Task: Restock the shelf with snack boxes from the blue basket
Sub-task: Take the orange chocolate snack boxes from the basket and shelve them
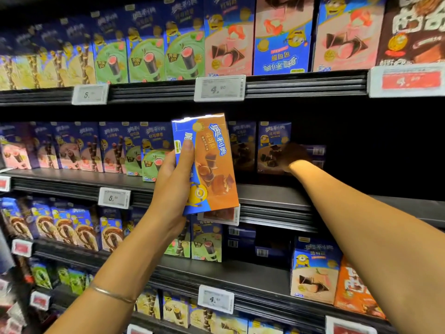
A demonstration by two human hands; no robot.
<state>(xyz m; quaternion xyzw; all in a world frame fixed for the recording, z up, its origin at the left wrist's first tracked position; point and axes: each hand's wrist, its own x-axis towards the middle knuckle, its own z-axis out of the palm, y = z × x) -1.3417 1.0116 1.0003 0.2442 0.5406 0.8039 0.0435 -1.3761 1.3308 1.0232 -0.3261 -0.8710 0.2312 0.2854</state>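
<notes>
Head camera faces a tall black metal shelving unit (301, 85) with snack boxes on several boards. On the middle shelf (277, 191) the stock stands back from the front edge, so a bare strip of board runs along that edge. The right end, past the last brown boxes, is a dark open bay. A row of blue-topped pink and green cardboard boxes (96, 148) fills the left half of that shelf.

Your left hand (173, 186) grasps the tall orange-brown and blue cardboard snack box (209, 165). You hold it nearly upright, slightly tilted, in front of the middle shelf and above its front edge. Your thumb lies across the blue side panel and your fingers wrap behind. The box face carries large white Chinese characters outlined in blue, pictures of chocolate-filled pieces, and a yellow cartoon figure near the bottom.

Your right hand (295, 156) reaches deep into the shadowed shelf, against the right side of a dark brown and blue cardboard box (271, 145) standing at the back. It is too dark to tell whether your fingers grip it or only touch it.

White price tags are clipped to the shelf edges. The upper centre tag (220, 88) reads "4.90". The upper left tag (90, 94) shows "5." and the middle-shelf tag (114, 198) shows "6.", with the remaining digits blurred on both. A thin silver bangle (113, 295) circles your left wrist.
</notes>
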